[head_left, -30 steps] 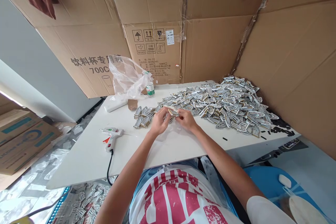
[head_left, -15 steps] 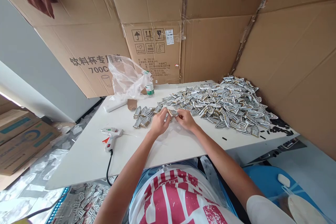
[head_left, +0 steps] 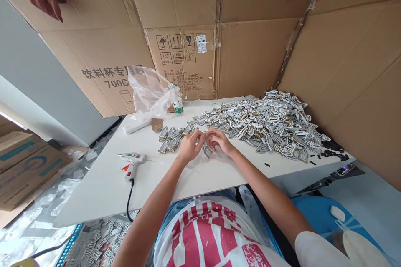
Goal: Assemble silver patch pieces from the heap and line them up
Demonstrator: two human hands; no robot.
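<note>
My left hand [head_left: 189, 144] is closed in a pinch over the middle of the table. Whatever lies between its fingertips is too small to make out. Almost touching it, my right hand [head_left: 220, 141] has its fingers curled and its fingertips close together; anything in them is hidden. Just below the fingertips, a small grey-and-white arch-shaped piece [head_left: 207, 151] rests on the table. Beside my left hand is a small group of similar pieces [head_left: 171, 134]. A large heap of such pieces [head_left: 269, 123] spreads to the right of my right hand.
A white glue gun [head_left: 133, 164] with a black cord lies on the white table [head_left: 103, 187] at left. Behind are a plastic bag [head_left: 147, 91], a bottle [head_left: 178, 106] and a brown scrap [head_left: 157, 124]. Black strips [head_left: 336, 152] lie at right. Cardboard walls [head_left: 253, 50] enclose the back.
The arch-shaped piece held between both hands has been let go and now lies below them on the table. My right fingers have moved left, close to my left fingertips.
</note>
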